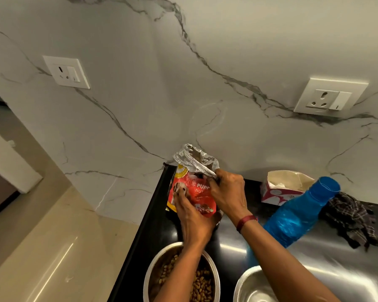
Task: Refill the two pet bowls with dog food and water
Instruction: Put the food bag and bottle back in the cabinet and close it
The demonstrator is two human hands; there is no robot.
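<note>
A red dog food bag point(194, 186) with a silver foil top stands upright at the back left of the black counter. My left hand point(190, 212) presses on its front lower part. My right hand point(227, 192) grips the folded foil top edge. Near the bottom edge, a steel bowl point(153, 269) holds brown kibble, partly hidden by my left forearm. Beside it on the right sits a second steel bowl point(249, 284), with no food visible in it. A blue plastic water bottle point(297, 216) stands on the counter, right of my right arm.
An open white and red carton point(282, 188) sits against the marble wall behind the bottle. A dark checked cloth point(354, 219) lies at the far right. The counter's left edge point(140, 232) drops to a beige floor. Two wall sockets point(67, 71) point(330, 98) are above.
</note>
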